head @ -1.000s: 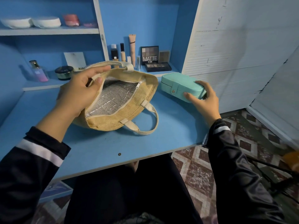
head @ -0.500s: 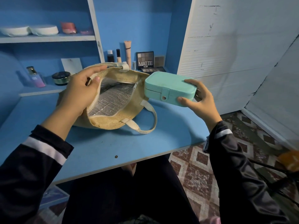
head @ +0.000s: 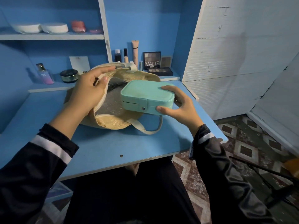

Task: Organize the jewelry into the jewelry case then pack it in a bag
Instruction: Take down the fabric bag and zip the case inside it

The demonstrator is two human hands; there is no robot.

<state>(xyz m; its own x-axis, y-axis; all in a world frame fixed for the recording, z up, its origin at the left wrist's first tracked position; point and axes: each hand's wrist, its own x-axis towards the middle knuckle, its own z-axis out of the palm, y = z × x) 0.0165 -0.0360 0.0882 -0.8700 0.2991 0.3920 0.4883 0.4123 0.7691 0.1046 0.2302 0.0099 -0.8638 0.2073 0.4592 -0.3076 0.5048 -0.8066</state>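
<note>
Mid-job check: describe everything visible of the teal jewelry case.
The jewelry case is a mint-green rounded-corner box, leather-like, lid closed, its front tab fastened by a metal snap. The right hand grips its right end, thumb on the front, fingers over the top, holding it roughly level above the open mouth of the woven bag.

Closed mint jewelry case (head: 146, 94) level above open woven bag's (head: 113, 122) silver-lined mouth

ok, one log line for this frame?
phase: packing | left hand: holds bag mouth open | right hand: grips closed jewelry case over bag opening | packed: not yet | bag: lying on desk
</note>
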